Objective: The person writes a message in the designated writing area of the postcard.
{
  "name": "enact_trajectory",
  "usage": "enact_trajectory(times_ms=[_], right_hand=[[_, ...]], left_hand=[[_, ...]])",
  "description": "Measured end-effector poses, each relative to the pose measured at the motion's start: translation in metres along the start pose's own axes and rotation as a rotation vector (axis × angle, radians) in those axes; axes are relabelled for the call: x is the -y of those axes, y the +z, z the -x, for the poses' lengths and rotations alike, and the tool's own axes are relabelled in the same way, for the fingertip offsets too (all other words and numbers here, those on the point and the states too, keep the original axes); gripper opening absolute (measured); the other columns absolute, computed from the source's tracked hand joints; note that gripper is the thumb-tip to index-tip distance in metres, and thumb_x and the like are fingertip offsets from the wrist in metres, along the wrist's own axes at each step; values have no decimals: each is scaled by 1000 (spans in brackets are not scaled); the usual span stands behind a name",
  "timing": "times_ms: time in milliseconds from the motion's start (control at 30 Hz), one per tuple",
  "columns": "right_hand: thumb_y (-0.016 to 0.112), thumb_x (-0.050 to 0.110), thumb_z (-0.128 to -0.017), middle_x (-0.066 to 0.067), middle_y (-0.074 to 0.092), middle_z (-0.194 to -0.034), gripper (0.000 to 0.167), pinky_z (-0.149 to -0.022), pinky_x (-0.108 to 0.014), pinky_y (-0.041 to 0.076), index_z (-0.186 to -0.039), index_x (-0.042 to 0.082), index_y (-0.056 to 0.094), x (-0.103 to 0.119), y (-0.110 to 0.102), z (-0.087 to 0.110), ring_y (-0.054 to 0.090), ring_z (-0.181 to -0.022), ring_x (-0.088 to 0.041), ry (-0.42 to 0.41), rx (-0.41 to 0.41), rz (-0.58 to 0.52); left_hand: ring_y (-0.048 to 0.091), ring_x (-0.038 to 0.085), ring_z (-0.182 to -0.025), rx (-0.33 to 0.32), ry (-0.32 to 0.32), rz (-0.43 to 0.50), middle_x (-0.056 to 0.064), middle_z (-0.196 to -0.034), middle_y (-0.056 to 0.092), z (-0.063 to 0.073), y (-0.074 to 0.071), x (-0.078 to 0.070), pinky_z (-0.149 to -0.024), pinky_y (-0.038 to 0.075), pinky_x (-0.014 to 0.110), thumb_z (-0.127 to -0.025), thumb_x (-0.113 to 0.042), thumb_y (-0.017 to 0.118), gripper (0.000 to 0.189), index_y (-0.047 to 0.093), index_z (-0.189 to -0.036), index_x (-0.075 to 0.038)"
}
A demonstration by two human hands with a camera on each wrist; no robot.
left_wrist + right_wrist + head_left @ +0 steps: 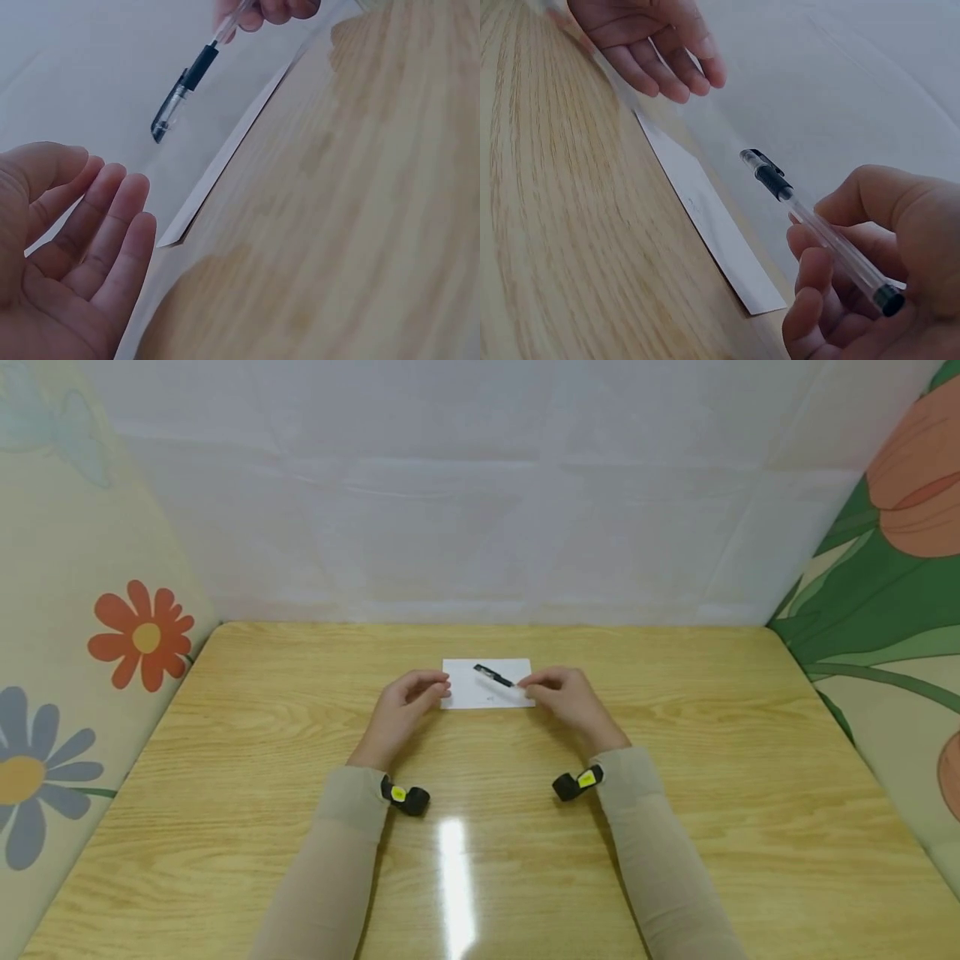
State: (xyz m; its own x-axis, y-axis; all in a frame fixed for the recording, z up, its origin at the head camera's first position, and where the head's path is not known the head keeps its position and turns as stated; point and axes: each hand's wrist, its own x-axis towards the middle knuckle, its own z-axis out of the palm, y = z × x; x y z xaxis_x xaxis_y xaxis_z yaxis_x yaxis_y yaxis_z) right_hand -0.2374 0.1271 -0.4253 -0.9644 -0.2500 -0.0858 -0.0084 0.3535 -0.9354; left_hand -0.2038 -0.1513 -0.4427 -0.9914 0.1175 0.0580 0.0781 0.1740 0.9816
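My right hand (573,700) pinches a gel pen (493,675) by its clear barrel. Its black grip and capped end, with a black clip, point toward my left hand (397,710). In the right wrist view the pen (832,241) slants above the table, its black end plug near my palm. Below it lies a white sheet of paper (468,695), flat, with a small faint mark near its front edge. Beside the paper's left edge, my left hand holds nothing, its fingers (127,259) loosely bent in the left wrist view. Whether it touches the paper I cannot tell.
The wood-grain table (300,827) stretches around the paper, with a bright light reflection in front. A white cloth (480,527) hangs behind the far edge. Flower-patterned panels (60,610) stand at both sides. Each wrist wears a small black camera (415,800).
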Motion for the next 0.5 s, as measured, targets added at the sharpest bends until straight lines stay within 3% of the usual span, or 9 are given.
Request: enact_trajectory(times_ms=[133,500], right_hand=[[65,12,-98,-11,72,-108,20,-69,-28,50,-112,4,77,3,1,1,59,-82,-17,-37,41,-4],[67,10,-97,-6,70,-97,18,-68,-32,51,-110,2,76,8,7,3,59,-78,-22,-104,124,-28]], left_hand=[[65,30,-113,22,-9,39,23,-125,64,0,2,-2,-95,55,30,-104,-17,60,36,60,-132,4],[64,33,-115,43,-51,85,23,-126,63,1,5,-6,-97,54,32,-104,-21,61,38,59,-133,3]])
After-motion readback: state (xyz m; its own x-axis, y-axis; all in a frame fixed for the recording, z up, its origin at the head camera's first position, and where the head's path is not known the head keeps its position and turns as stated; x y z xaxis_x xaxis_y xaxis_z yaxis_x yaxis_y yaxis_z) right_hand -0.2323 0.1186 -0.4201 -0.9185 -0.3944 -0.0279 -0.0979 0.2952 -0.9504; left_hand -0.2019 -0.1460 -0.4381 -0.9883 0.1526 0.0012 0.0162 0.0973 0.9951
